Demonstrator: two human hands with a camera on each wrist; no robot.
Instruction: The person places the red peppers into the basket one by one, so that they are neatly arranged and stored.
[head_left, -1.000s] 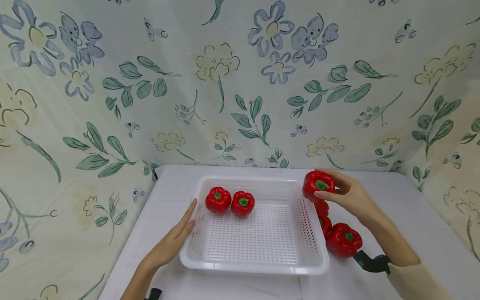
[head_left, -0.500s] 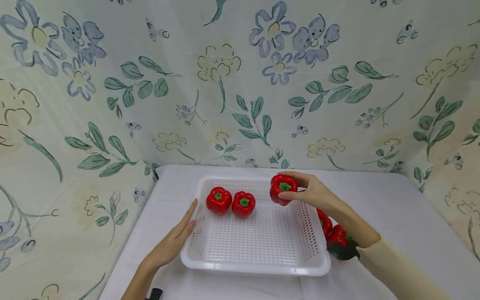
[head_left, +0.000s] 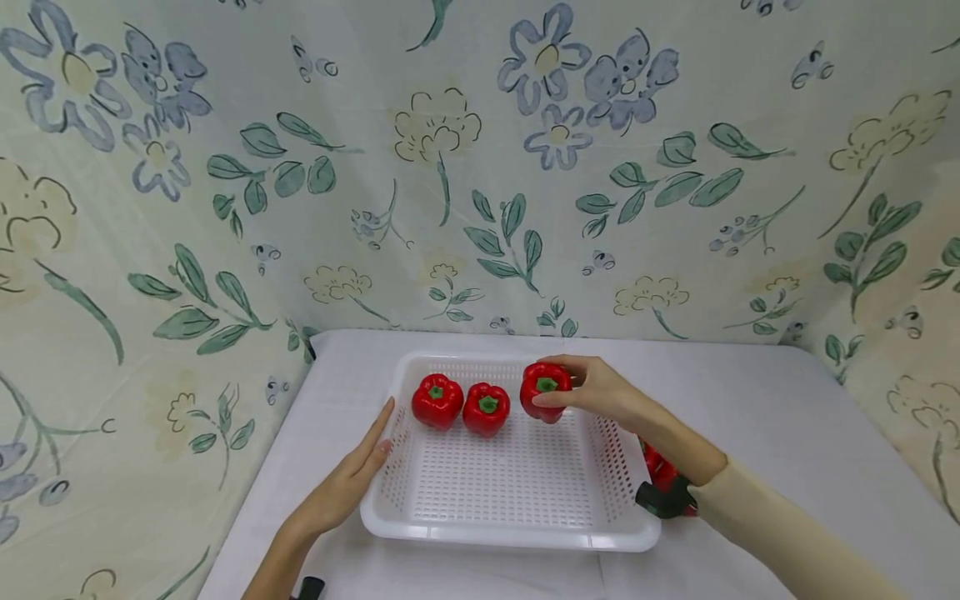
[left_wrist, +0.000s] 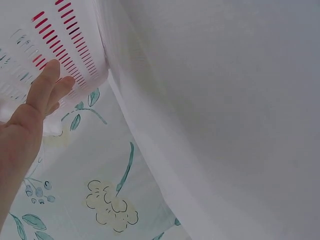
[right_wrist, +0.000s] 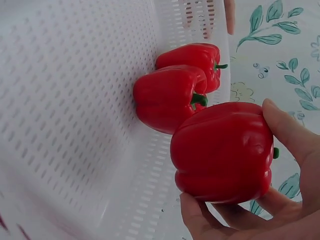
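Observation:
My right hand (head_left: 596, 389) grips a red bell pepper (head_left: 542, 385) between thumb and fingers, over the back right part of a white perforated plastic basket (head_left: 510, 540). In the right wrist view the held pepper (right_wrist: 222, 152) fills the middle, its green stem turned toward my palm. Two more red bell peppers, one at the far left (head_left: 437, 403) and one beside it (head_left: 486, 414), sit stem up in the basket's back left. With its fingers straight, my left hand (head_left: 352, 475) rests along the basket's left wall; the left wrist view shows fingertips (left_wrist: 50, 67) against the slotted side.
Outside the basket's right wall lie red bell peppers (head_left: 660, 468), partly hidden by my right forearm and a dark wrist strap (head_left: 666, 498). A white cloth covers the table (head_left: 765, 400). Behind it hangs a flower-patterned curtain (head_left: 480, 167).
My right hand has carried the pepper leftward from above the basket's right rim to over its inside, and slightly lower in the last half second. The left hand has stayed put.

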